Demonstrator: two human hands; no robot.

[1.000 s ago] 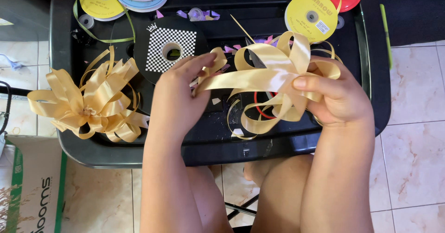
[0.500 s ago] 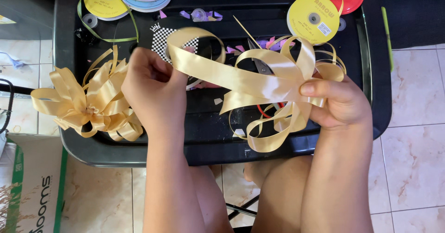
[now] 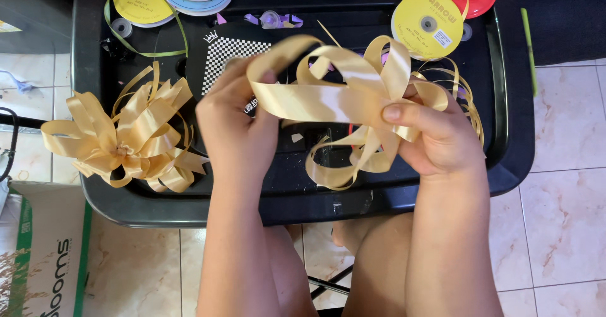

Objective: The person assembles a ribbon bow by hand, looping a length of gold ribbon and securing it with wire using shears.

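Mid-frame, the right hand [image 3: 442, 134] pinches the gathered centre of the gold ribbon bow [image 3: 353, 102]; the left hand [image 3: 240, 128] pinches a fresh loop. That loop likely needs folding to centre. A finished bow [image 3: 126, 137] lies left on the black table [image 3: 505, 165].

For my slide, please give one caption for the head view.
Left hand and right hand loop gold ribbon above a black tray.

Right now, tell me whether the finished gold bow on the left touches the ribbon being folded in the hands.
Apart. The head view shows bare black tray and the left hand between the finished bow and the held ribbon.
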